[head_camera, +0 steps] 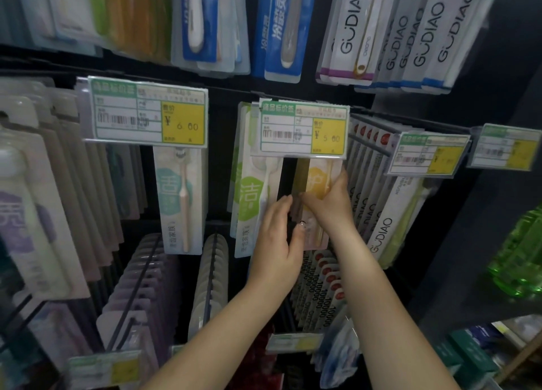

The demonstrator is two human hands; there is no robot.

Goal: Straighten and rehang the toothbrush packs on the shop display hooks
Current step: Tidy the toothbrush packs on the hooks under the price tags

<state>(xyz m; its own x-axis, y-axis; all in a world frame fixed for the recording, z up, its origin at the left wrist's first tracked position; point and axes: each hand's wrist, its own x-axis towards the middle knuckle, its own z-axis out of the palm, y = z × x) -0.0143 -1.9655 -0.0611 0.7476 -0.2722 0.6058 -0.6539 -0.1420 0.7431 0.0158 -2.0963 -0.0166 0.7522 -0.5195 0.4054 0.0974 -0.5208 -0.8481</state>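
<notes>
Two bare hands reach up to a shop display of hanging toothbrush packs. The right hand (330, 202) grips a yellow toothbrush pack (316, 184), its fingers (340, 181) curled round the pack's right edge and its thumb across the front. The pack hangs just under a price tag (303, 130) reading 5.60, directly above these fingers. The left hand (277, 243) rests alongside, its fingers (283, 206) nearly straight and touching the pack's left edge, with the thumb pressed to its lower part. Just left of the left fingers hangs a green toothbrush pack (249, 196); further left, a teal toothbrush pack (177, 199) hangs under a 6.60 tag (146, 112). Right of the right fingers hang white GUDIAO packs (378, 213).
</notes>
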